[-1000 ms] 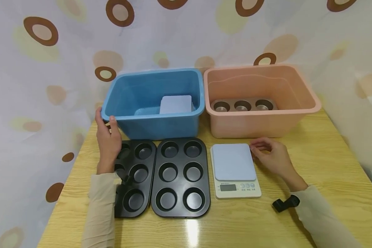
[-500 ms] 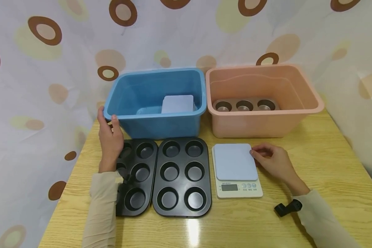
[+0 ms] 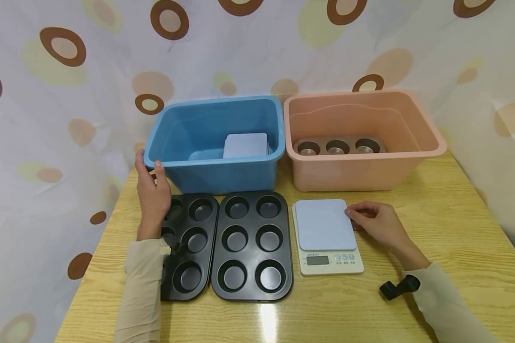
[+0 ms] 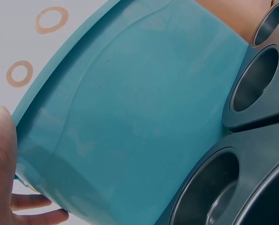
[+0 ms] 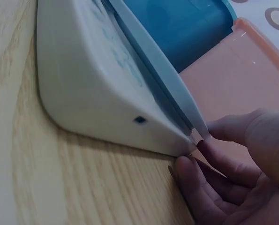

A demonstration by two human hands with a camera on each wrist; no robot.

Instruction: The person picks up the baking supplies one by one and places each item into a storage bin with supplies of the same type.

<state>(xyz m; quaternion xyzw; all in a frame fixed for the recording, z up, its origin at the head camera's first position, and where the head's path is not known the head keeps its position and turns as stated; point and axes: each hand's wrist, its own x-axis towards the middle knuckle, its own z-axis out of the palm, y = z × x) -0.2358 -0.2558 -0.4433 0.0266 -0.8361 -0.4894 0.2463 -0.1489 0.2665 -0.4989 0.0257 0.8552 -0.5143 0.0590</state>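
Observation:
At the front left corner of a blue plastic tub (image 3: 223, 178), my left hand (image 3: 153, 197) grips the rim, thumb at the front and fingers round the left side. The left wrist view shows the thumb (image 4: 2, 140) against the tub's edge. My right hand (image 3: 379, 226) pinches the far right corner of a white kitchen scale (image 3: 325, 224). Up close in the right wrist view, thumb and forefinger hold the edge of the weighing plate (image 5: 165, 70), and another finger touches the base. The scale lies flat on the table, its display (image 3: 317, 260) facing me.
Two dark six-cup muffin tins (image 3: 251, 247) lie side by side left of the scale. A pink tub (image 3: 343, 174) beside the blue one holds a brown muffin tin (image 3: 345, 139). White square-cornered flat items (image 3: 245, 145) are in the blue tub. Patterned cloth (image 3: 249, 52) hangs behind.
My right hand has slid slightly down along the scale's right edge, and its thumb has settled on the plate's corner. The left hand stays at the blue tub. The view shifts a little.

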